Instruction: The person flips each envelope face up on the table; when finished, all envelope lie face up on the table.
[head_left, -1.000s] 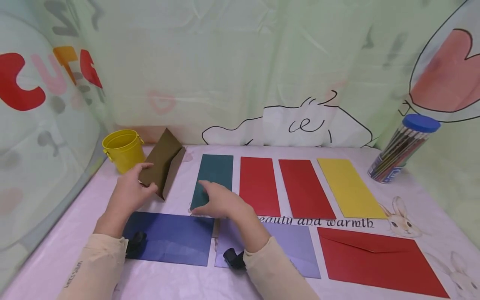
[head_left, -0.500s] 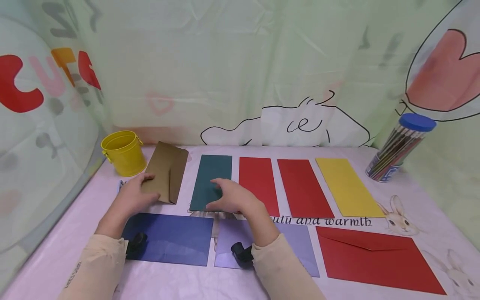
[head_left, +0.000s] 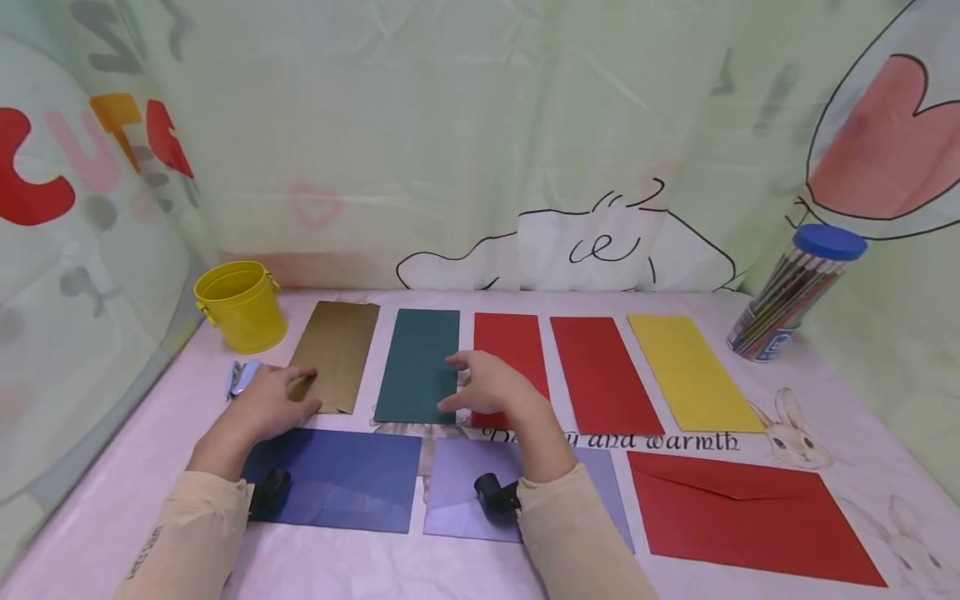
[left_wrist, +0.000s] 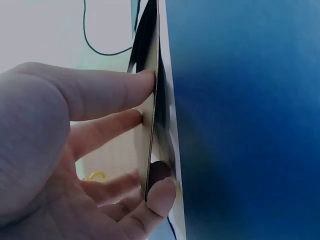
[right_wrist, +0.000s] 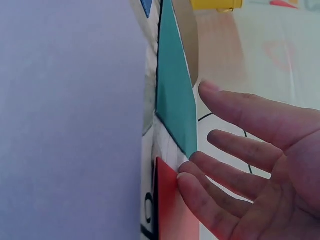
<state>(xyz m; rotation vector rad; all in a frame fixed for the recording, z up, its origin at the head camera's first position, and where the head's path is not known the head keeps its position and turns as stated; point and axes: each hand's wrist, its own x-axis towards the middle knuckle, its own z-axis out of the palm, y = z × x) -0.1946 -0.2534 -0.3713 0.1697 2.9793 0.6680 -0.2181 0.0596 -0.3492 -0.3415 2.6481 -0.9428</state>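
Note:
My left hand holds the near left corner of a brown envelope, which lies nearly flat at the left end of the back row. In the left wrist view, the thumb and fingers of that hand lie along the envelope's face, with one fingertip hooked under its edge. Over the gap between the dark green envelope and the first red envelope hovers my right hand, fingers spread and holding nothing. Its fingertips overlap the green envelope's right edge in the head view.
Nearest me lie a blue envelope, a lilac envelope and a red envelope with a flap. Another red envelope and a yellow envelope continue the back row. A yellow bucket, small light-blue item and pencil tub stand around.
The brown envelope has come down from a raised tilt to lie nearly flat, its flap no longer showing. My left hand lowered with it. My right hand moved rightward, away from it.

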